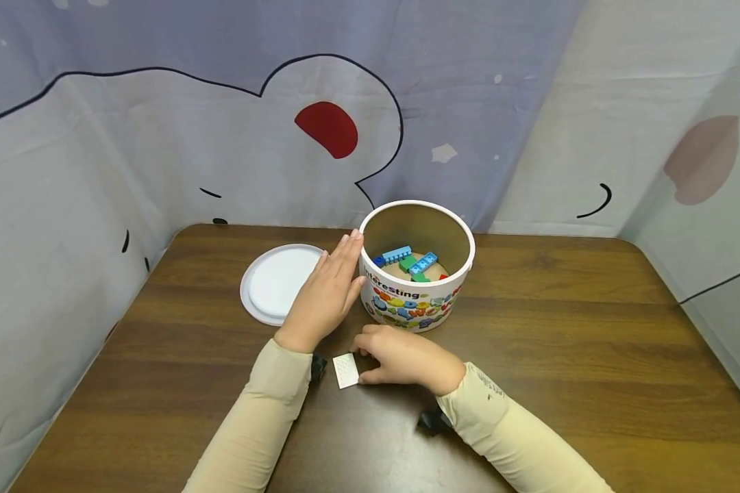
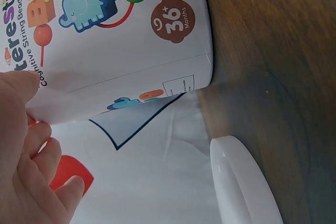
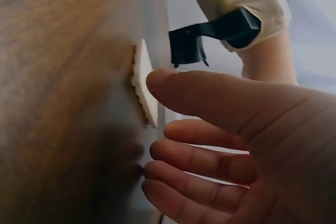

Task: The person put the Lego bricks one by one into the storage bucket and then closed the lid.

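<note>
A round white bucket [image 1: 416, 301] printed with coloured toy pictures stands at the back of the table. My left hand [image 1: 325, 294] rests against its left side, fingers straight. The left wrist view shows the thumb [image 2: 20, 86] on the printed wall [image 2: 131, 61]. A small white rectangular plate [image 1: 346, 370] with bumps lies on the table in front of the bucket. Beside its right edge is my right hand [image 1: 407, 357], thumb and fingers apart. The right wrist view shows the thumb tip [image 3: 160, 83] at the plate [image 3: 145, 82], with the other fingers loosely extended below.
Blue, green and red building blocks [image 1: 423, 263] lie inside the bucket. A round white lid [image 1: 277, 284] is on the table behind the left hand. Dark wrist-camera mounts [image 1: 434, 421] hang under both sleeves. A patterned cloth [image 1: 234, 144] surrounds the wooden table [image 1: 567, 342].
</note>
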A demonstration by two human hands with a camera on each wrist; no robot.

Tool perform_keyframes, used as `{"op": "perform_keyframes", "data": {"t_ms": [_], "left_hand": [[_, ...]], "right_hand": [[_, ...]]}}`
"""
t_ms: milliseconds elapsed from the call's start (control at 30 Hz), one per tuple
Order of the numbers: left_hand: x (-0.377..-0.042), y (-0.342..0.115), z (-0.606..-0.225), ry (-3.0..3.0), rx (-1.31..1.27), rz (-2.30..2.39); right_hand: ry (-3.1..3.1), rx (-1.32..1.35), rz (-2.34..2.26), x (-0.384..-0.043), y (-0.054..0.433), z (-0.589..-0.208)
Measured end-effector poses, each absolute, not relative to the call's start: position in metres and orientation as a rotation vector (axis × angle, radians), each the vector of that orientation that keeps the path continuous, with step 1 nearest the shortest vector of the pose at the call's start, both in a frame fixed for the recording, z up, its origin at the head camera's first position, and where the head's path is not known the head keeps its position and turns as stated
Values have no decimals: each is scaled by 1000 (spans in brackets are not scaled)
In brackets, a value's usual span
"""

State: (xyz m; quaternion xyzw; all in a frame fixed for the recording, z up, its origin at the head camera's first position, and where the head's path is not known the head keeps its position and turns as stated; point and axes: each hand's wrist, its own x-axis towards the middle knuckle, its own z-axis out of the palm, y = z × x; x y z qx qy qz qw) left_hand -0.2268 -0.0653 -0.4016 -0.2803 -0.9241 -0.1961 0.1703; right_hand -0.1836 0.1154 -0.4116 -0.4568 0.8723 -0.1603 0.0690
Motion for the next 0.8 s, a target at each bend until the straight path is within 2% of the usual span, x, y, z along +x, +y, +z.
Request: {"op": "perform_keyframes", "data": {"t_ms": [433,800], "left_hand": [[-226,-64,-403,-2601,-802,-559],[-227,-64,-403,-2612,-792,-553]], "right_hand": [[2687,-1365,-408,-179,109,-421],[2671,-1324,-382,-178,112,-413]]}}
